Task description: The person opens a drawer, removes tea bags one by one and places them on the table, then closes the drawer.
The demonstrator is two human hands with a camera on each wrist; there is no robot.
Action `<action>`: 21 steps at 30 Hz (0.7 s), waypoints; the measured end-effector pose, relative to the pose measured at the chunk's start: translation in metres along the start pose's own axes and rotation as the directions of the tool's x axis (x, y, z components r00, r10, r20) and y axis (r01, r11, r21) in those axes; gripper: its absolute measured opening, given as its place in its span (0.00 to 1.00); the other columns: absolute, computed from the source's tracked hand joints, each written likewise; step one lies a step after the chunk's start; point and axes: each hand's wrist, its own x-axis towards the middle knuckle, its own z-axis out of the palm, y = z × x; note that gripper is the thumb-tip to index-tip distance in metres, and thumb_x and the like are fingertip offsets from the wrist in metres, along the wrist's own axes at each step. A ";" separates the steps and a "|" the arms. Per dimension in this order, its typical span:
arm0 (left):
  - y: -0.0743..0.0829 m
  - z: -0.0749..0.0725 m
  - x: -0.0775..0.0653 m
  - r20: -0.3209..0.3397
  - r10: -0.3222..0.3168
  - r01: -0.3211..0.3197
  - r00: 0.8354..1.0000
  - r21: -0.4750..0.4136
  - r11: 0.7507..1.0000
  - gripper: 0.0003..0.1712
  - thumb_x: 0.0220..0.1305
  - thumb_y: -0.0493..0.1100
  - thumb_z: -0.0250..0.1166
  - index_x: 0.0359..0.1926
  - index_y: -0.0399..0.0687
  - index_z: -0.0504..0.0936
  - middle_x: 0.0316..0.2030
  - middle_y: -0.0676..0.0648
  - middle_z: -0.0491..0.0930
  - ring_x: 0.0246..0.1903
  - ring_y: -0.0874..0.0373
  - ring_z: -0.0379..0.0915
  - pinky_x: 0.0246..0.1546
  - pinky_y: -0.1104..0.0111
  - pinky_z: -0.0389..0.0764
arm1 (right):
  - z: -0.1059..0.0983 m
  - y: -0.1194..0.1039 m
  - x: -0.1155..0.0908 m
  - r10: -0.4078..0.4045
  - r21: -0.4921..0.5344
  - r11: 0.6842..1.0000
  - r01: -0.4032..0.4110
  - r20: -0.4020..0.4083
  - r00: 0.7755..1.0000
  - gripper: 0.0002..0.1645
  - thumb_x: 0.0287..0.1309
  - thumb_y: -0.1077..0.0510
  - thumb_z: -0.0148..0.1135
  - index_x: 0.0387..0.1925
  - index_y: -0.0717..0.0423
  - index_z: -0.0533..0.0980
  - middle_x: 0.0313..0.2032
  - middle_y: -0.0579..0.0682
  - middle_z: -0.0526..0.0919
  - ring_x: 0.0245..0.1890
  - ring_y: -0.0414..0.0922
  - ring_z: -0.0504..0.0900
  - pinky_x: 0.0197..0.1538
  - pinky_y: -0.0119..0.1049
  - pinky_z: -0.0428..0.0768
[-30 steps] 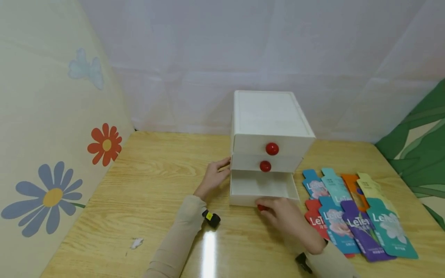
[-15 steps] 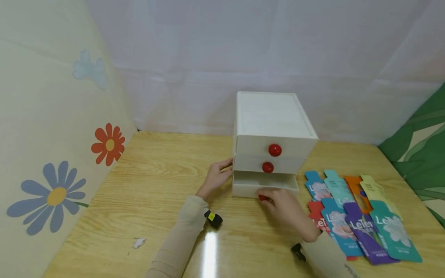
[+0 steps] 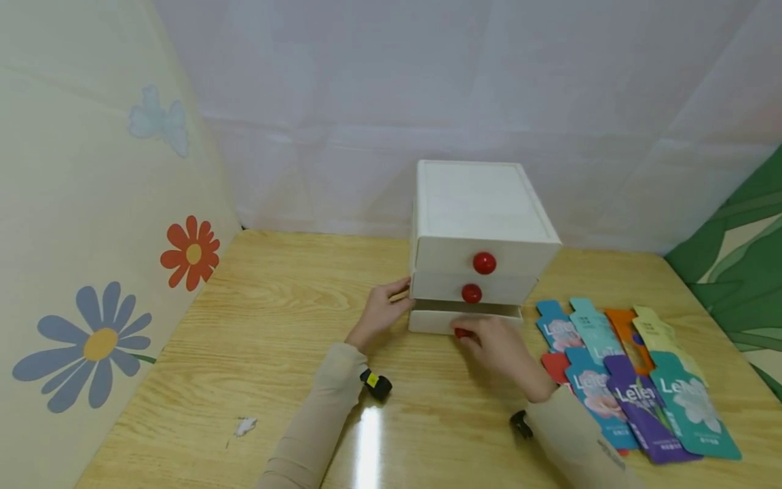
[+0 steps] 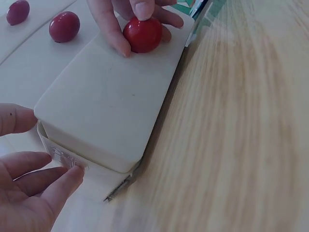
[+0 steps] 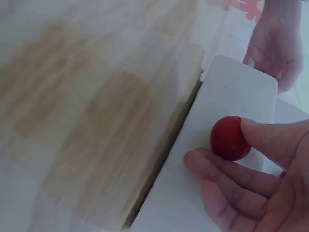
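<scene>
A white drawer cabinet [image 3: 485, 200] with three stacked drawers stands on the table. Its bottom drawer [image 3: 430, 321] sticks out slightly, leaving a narrow opening above its front panel. With thumb and fingers, my right hand [image 3: 497, 346] holds that drawer's red round knob [image 5: 230, 138]; in the head view the hand covers most of it. My left hand [image 3: 380, 316] rests its fingertips on the cabinet's left side, beside the bottom drawer. The left wrist view shows those fingers [image 4: 63, 186] extended against the white side wall. Two more red knobs [image 3: 485, 263] mark the drawers above.
Right of the cabinet lie several colourful bottle-shaped packets [image 3: 696, 407], overlapping in two rows near my right forearm. A small white scrap [image 3: 245, 426] lies on the wooden table [image 3: 293, 292] at left. A pale cloth backdrop [image 3: 342, 122] hangs behind.
My right hand has pushed the bottom drawer inward by its knob, moving away from me, and the opening has narrowed. The left hand stays at the cabinet's side. The head view has shifted slightly.
</scene>
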 end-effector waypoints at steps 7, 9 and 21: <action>0.001 0.000 0.000 0.001 0.004 -0.004 1.000 0.014 1.000 0.25 0.60 0.30 0.56 0.58 0.24 0.65 0.56 0.31 0.67 0.56 0.41 0.64 0.51 0.61 0.72 | -0.003 0.003 0.006 -0.009 -0.002 1.000 0.009 -0.003 1.000 0.12 0.47 0.67 0.65 0.38 0.59 0.81 0.33 0.52 0.84 0.34 0.51 0.81 0.38 0.46 0.79; 0.001 0.000 0.001 -0.003 0.006 -0.006 1.000 0.015 1.000 0.25 0.60 0.30 0.57 0.57 0.24 0.65 0.56 0.31 0.67 0.56 0.41 0.64 0.51 0.61 0.72 | -0.003 0.003 0.008 0.001 0.000 1.000 -0.001 -0.002 1.000 0.12 0.48 0.67 0.65 0.39 0.60 0.81 0.34 0.53 0.84 0.34 0.51 0.81 0.39 0.46 0.79; -0.033 0.006 0.012 -0.043 0.027 -0.027 0.999 0.011 1.000 0.25 0.59 0.32 0.59 0.57 0.27 0.68 0.56 0.33 0.68 0.55 0.44 0.67 0.49 0.64 0.74 | 0.003 0.009 0.015 0.012 -0.005 1.000 -0.012 -0.035 0.999 0.12 0.50 0.67 0.63 0.40 0.60 0.81 0.35 0.55 0.83 0.32 0.50 0.81 0.35 0.44 0.80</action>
